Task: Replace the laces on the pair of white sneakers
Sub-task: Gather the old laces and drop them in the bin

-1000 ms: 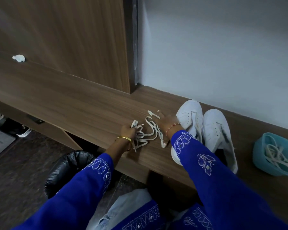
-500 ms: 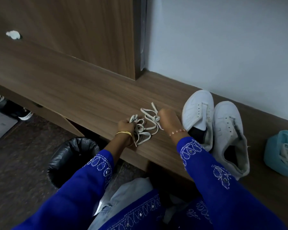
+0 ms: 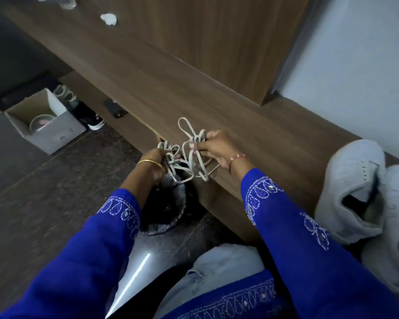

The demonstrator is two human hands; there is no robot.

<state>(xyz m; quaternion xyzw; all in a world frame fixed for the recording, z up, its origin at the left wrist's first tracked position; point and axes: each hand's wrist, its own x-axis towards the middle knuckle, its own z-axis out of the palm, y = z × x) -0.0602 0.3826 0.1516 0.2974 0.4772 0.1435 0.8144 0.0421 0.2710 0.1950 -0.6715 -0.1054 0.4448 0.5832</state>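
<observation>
A tangled bunch of off-white laces (image 3: 186, 157) hangs between both hands, lifted just off the front edge of the wooden bench (image 3: 240, 116). My left hand (image 3: 153, 161) grips one clump of loops. My right hand (image 3: 213, 147) pinches another clump, with a loop sticking up above it. The two white sneakers (image 3: 352, 189) stand side by side at the right on the bench, with no laces in them. The second sneaker (image 3: 394, 238) is cut off by the frame's right edge.
A bin lined with a black bag (image 3: 168, 208) stands on the floor directly below the laces. An open cardboard box (image 3: 44, 125) and dark shoes (image 3: 88, 116) sit at the left. A dark phone (image 3: 116, 108) lies on the lower shelf.
Both hands have gathered the laces and lifted them off the bench toward its front edge, over the bin. The view has swung left, so the blue tub is out of sight.
</observation>
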